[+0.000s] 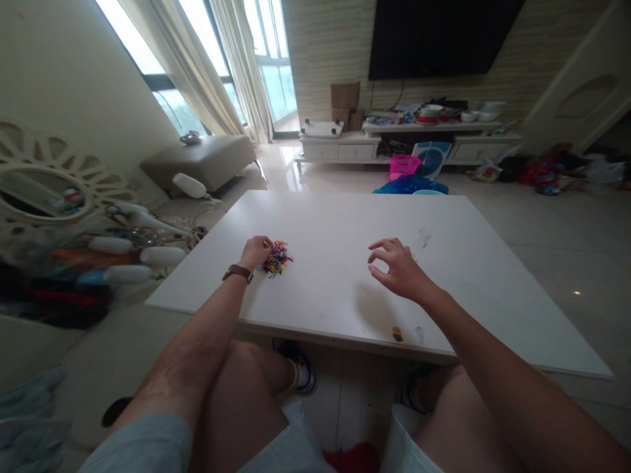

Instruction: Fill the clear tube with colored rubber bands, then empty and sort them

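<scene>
On the left part of the white table (325,263) lies a small heap of colourful little pieces (277,259). My left hand (256,251), with a dark watch at its wrist, touches the left edge of this heap; its fingers are bent down and whatever they hold is too small to tell. My right hand (394,264) hovers above the table with its fingers apart and nothing between them. Just beyond it sits a clear, transparent item (422,237). Near the front edge are a small brown and yellow object (397,334) and another clear piece (420,334).
Past the far table edge are a blue plastic item (411,185) and a pink basket (403,165). A lamp with white shades (165,255) stands close to the table's left side. My knees are under the front edge.
</scene>
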Demonstrator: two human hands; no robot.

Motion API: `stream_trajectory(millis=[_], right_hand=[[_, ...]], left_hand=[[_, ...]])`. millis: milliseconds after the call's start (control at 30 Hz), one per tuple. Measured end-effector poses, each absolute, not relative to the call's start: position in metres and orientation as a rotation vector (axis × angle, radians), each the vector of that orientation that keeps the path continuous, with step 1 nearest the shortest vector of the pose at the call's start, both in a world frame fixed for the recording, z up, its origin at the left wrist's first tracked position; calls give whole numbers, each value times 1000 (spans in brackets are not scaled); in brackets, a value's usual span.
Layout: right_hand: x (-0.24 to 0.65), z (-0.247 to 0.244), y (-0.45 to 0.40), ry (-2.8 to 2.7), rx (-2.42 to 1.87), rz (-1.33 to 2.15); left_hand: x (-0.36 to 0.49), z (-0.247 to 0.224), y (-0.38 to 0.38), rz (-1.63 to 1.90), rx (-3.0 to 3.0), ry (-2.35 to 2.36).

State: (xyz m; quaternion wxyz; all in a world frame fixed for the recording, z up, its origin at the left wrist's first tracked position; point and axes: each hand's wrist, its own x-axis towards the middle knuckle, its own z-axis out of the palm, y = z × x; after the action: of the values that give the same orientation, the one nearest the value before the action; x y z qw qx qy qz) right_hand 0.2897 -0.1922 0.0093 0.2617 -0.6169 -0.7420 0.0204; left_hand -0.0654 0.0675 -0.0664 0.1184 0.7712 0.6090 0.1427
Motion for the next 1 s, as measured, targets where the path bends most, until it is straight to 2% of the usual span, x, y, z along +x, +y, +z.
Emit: stream_trajectory(millis=[400, 1000], right_hand=[[289, 10, -192, -2030, -1655, 48], [289, 9, -192, -2052, -1650, 64]], left_hand=[[-66, -54, 61, 610, 2108, 1763], [-62, -52, 60, 634, 2095, 1761]])
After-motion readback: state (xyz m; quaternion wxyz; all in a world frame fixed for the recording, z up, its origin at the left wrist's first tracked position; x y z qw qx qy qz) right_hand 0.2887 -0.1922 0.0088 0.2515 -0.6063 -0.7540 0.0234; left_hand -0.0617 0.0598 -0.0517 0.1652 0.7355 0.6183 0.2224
